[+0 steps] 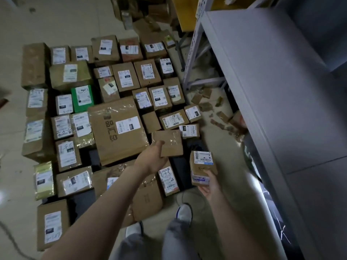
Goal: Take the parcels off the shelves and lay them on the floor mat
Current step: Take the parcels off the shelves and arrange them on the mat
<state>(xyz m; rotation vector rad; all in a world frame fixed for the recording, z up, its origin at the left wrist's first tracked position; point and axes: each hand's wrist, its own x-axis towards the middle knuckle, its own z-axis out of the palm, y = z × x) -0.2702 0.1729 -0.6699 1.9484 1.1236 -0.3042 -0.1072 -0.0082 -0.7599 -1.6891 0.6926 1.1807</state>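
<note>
The flat brown cardboard parcel [169, 142] is hovering just over the right side of the dark floor mat [82, 204], with the left hand [152, 159] pinching its near left corner, thumb on top. Held by one corner like that, it is risking a slip, and it could be landing tilted on the big taped brown carton [116, 128] just to its left instead of lying flat in the gap. The right hand [211, 185] is cupping a small brown box with a white barcode label [202, 165] from below, thumb lying on its top; standing tall, it could be toppling off the palm. A white shoe [185, 212] is standing close to the near parcels, so a careless step is threatening a crush
</note>
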